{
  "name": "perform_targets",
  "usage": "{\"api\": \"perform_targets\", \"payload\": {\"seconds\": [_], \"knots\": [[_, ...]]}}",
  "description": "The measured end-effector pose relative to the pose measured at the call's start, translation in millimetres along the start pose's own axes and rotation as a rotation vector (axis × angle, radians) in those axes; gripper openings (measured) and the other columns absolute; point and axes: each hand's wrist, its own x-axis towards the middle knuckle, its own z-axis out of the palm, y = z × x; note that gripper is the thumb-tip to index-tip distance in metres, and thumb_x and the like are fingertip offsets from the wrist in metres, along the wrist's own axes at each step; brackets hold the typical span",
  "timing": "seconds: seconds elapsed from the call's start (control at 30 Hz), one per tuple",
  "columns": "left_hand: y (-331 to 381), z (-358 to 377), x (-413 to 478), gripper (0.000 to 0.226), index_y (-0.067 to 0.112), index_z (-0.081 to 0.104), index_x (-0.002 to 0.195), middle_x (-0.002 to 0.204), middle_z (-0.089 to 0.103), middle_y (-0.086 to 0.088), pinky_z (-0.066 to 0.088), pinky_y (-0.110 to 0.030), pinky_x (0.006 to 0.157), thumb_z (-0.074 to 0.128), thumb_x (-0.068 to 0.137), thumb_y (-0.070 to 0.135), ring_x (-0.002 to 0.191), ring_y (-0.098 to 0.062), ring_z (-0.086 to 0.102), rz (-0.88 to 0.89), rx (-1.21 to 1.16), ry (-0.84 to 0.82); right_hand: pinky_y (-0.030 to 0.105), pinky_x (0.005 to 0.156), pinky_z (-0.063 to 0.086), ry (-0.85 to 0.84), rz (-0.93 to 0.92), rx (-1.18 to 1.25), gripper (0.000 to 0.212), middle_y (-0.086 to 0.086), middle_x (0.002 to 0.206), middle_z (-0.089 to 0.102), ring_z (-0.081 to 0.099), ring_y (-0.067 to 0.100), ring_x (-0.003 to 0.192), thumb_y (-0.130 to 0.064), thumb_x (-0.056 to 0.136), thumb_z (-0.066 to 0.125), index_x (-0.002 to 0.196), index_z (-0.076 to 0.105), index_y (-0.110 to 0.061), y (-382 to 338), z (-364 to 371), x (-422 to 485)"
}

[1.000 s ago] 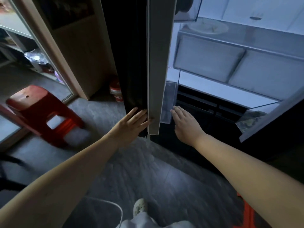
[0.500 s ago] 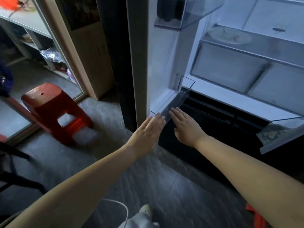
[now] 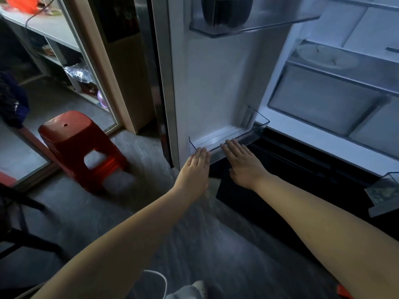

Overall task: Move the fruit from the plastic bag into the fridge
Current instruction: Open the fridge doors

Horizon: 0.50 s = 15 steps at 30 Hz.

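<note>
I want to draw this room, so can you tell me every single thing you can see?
fridge: one, white inside, door open, ahead
door bins: three, clear; lower and upper on the left door, one at far right
dark container: one, in the upper bin
drawers: two, pale grey, inside the fridge, second at
plate: one, white, shelf above the drawers
stool: one, red, floor at left
floor: grey
cable: one, white, bottom
left hand: flat, fingertips at the lower bin's front
right hand: flat, fingers on the lower bin's front
</note>
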Motion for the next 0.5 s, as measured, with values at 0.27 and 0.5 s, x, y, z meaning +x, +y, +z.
{"api": "perform_targets", "payload": {"seconds": [0.27, 0.5], "knots": [[-59, 3, 23, 0.079, 0.002, -0.004, 0.148, 0.157, -0.004, -0.017, 0.003, -0.037, 0.118, 0.043, 0.093, 0.034, 0.145, -0.027, -0.005, -0.144, -0.120, -0.027, 0.036, 0.118, 0.000, -0.013, -0.005, 0.064, 0.083, 0.008, 0.159, -0.003, -0.006, 0.023, 0.145, -0.018, 0.086, 0.050, 0.151, -0.002, -0.019, -33, -13, 57], [-72, 13, 30, 0.082, 0.003, -0.006, 0.147, 0.157, -0.005, -0.016, 0.002, -0.038, 0.118, 0.046, 0.091, 0.033, 0.145, -0.027, -0.007, -0.131, -0.139, -0.019, 0.038, 0.116, 0.000, 0.039, -0.044, -0.058, 0.089, 0.011, 0.154, 0.010, 0.006, 0.032, 0.142, -0.022, 0.082, 0.057, 0.150, 0.000, -0.014, -36, -9, 77]]}}
